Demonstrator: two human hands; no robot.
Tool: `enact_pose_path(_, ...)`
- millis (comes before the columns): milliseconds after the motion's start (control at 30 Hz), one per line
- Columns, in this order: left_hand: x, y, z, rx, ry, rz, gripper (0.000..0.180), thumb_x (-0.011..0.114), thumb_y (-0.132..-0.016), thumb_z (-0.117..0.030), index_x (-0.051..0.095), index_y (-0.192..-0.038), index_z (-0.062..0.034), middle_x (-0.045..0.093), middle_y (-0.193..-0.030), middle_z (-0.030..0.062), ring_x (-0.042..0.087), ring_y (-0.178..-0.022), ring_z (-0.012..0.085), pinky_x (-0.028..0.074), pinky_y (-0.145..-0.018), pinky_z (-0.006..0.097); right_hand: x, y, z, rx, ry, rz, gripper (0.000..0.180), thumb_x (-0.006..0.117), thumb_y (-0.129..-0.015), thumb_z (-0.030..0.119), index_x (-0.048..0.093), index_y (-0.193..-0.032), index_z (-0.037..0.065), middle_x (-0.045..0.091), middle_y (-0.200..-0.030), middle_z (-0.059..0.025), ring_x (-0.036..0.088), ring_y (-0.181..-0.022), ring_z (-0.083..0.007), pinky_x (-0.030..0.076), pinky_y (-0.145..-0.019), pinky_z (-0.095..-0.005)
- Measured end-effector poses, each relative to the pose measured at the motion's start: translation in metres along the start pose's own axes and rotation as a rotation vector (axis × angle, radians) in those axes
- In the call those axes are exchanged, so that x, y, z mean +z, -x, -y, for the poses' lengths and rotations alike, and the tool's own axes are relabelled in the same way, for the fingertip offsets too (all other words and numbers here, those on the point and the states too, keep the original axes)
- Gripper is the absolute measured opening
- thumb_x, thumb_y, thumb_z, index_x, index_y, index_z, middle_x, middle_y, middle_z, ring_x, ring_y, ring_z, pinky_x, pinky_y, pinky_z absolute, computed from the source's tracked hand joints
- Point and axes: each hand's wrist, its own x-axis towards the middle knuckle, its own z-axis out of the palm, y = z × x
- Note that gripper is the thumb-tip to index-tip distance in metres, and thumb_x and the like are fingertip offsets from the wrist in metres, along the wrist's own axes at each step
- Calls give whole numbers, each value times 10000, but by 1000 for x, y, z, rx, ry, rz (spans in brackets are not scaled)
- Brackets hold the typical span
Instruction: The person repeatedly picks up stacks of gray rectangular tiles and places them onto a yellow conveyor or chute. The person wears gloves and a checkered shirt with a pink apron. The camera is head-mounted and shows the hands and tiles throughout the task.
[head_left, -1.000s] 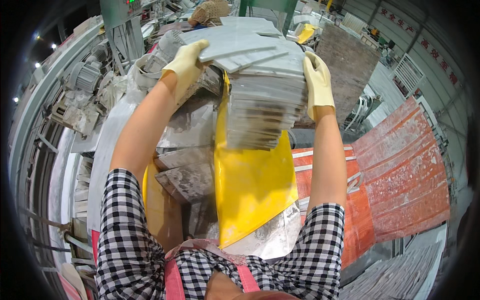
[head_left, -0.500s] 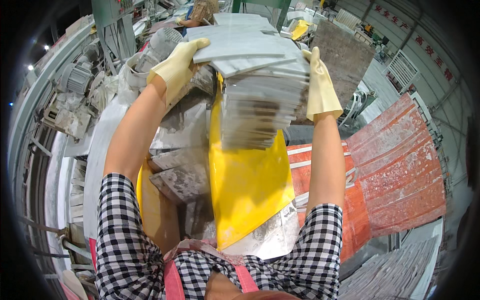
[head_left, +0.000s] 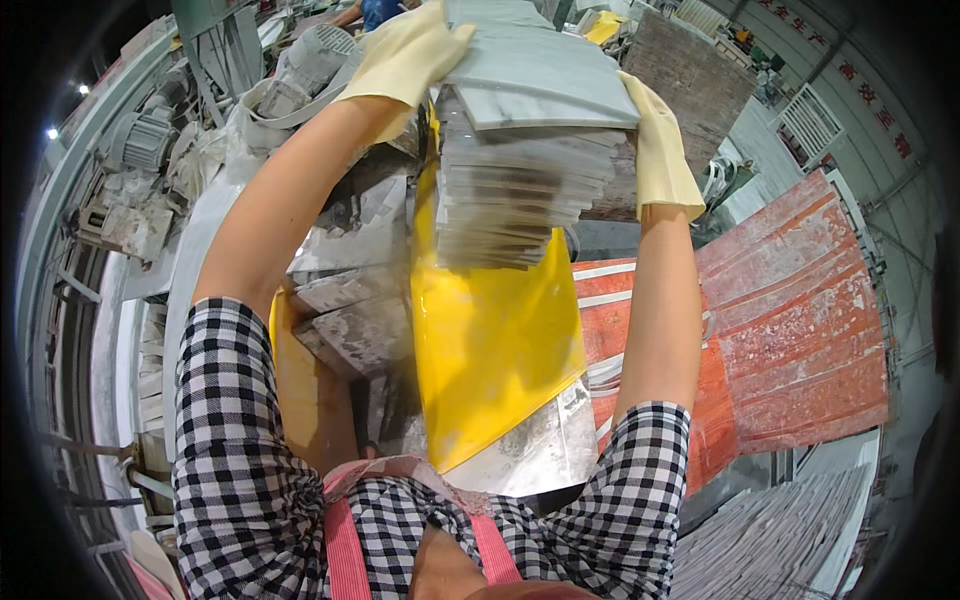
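A pale grey-veined stone slab [head_left: 545, 75] lies on top of a tall stack of thin stone slabs [head_left: 520, 185]. My left hand [head_left: 410, 55], in a cream rubber glove, is at the slab's left edge, its fingertips bent against it. At the opposite edge, my right hand [head_left: 660, 150] wears a matching glove and has its fingers closed round the side; some fingers are hidden. The lower edges of the stack look smeared. A yellow sheet [head_left: 500, 350] hangs below the stack, facing me.
Orange-red ribbed sheeting [head_left: 790, 320] spreads on the right, above a row of thin slabs on edge [head_left: 790, 530]. Broken stone pieces [head_left: 350, 330] lie left of the yellow sheet. A dusty motor [head_left: 150, 140] stands farther left. A person in blue [head_left: 380, 12] is at the back.
The top slab has shifted right over the stack, and my left hand has moved right and farther away with it. My right hand stays at the right edge, its fingers now more curled.
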Motion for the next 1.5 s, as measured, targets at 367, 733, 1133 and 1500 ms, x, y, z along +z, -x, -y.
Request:
enact_pose_path(367,-3,102,-18,6,675,89,1152,784,-746,-693,359,-1581,-24,312,-1637,284,391,-1484,399,360,-1202,428,-1,-9,-15,-121,-127,15,348,605,-1058,177,657,-1331,-33,688,-1319,-117,653,-1186,-175,514,-1031,-287)
enact_pose_path(733,13,94,-17,109,455,-41,896,832,-751,-567,542,-1486,-143,411,-1614,194,412,-1476,369,377,-1203,455,9,32,24,-50,58,138,800,496,-1022,658,577,-1437,-20,581,-1452,-156,525,-1357,-223,345,-1169,-324)
enact_pose_path(1133,10,67,-2,36,739,88,499,843,-857,-237,704,-1317,-100,639,-1420,113,645,-1222,196,510,-1046,297,11,22,19,-148,187,57,476,656,-987,269,640,-1368,-16,677,-1291,-98,609,-1181,-170,450,-1020,-271)
enact_pose_path(1500,27,57,2,-23,924,194,363,745,-938,-114,669,-1287,-48,644,-794,-43,532,-651,47,456,-585,243,11,27,24,-135,412,33,511,611,-999,354,618,-1413,54,640,-1350,-89,569,-1235,-182,428,-1046,-300)
